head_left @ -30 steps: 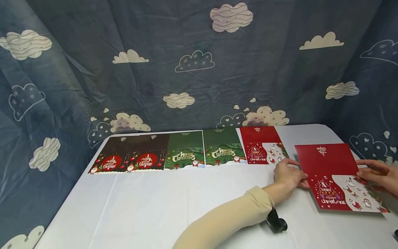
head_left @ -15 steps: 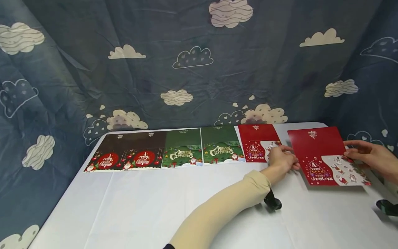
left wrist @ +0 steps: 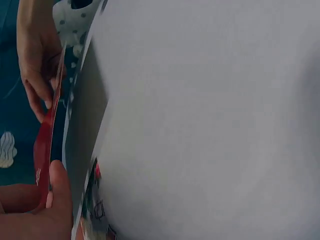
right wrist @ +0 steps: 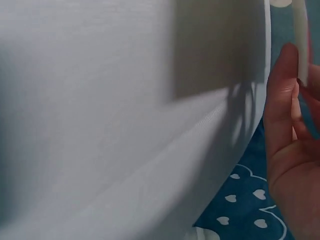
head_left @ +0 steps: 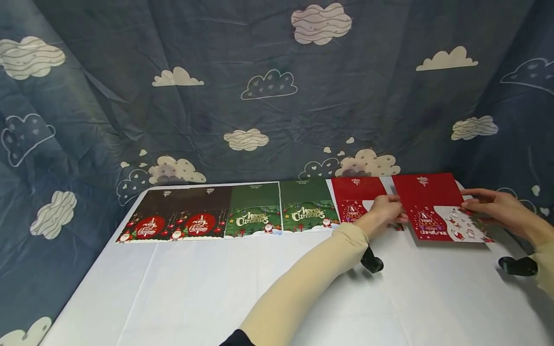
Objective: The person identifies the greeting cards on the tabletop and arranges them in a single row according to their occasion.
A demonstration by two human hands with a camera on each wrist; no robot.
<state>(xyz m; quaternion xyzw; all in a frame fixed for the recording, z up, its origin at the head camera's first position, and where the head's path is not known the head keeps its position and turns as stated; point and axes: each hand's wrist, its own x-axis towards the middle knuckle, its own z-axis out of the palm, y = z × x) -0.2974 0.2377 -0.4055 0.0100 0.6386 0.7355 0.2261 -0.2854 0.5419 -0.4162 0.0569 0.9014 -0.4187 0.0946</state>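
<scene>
Between my two hands a red Christmas card (head_left: 426, 192), opened flat, hangs a little above the white table, its shadow below. My left hand (head_left: 383, 211) pinches the card's left edge, as the left wrist view shows with the thumb (left wrist: 61, 182) along one face. At the other edge my right hand (head_left: 504, 211) grips the card between thumb and fingers; the right wrist view shows this card (right wrist: 301, 40) edge-on. A matching red card (head_left: 359, 189) lies just left of the held one, partly hidden by my left hand.
Along the back of the table (head_left: 259, 288) lies a row of flat cards: dark brown ones (head_left: 199, 223) at left, then green ones (head_left: 309, 215). A blue cloud-printed cloth (head_left: 207, 120) hangs behind. Black wrist cameras (head_left: 517, 265) sit under both wrists.
Both hands have carried the red card away from me and to the left, toward the back edge beside the other red card. The cards in the row stay put.
</scene>
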